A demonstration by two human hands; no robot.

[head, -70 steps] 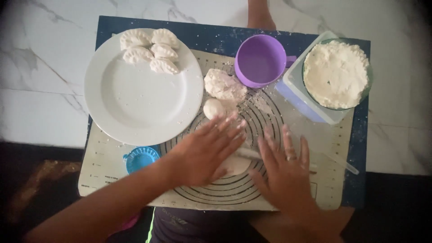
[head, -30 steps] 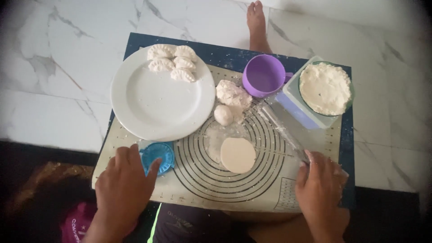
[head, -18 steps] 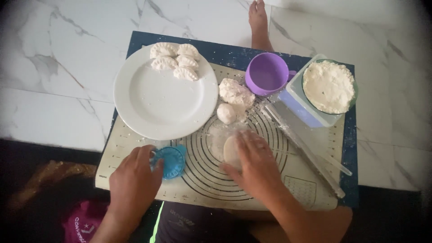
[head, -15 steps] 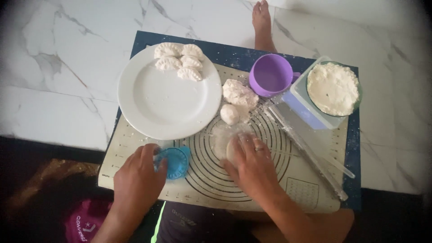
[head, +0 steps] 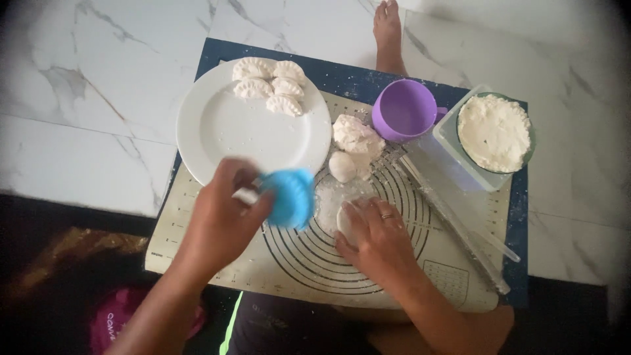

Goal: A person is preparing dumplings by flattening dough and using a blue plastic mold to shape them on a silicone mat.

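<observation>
Our left hand [head: 220, 220] grips a blue dumpling mould [head: 289, 197], lifted and blurred, left of the frame's centre, just below the white plate [head: 217, 138]. Our right hand [head: 378, 240] presses flat, fingers spread, on a rolled dough disc [head: 343, 220] at centre. A purple cup [head: 404, 112] stands at upper right.

A rolling mat [head: 420, 276] lies on the floor [head: 85, 118]. On its left rear stands a plate [head: 243, 135] with dumplings [head: 269, 87] at its far edge. Right of the plate sit dough lumps [head: 355, 139], then a cup [head: 404, 110], then a bowl of filling [head: 494, 131] in a tray [head: 453, 154]. A rolling pin [head: 453, 223] lies diagonally at the right. At the middle, the right hand [head: 374, 238] rests on a dough disc [head: 346, 220]; the left hand [head: 220, 220] holds a dumpling press [head: 289, 197] just left of it.
</observation>
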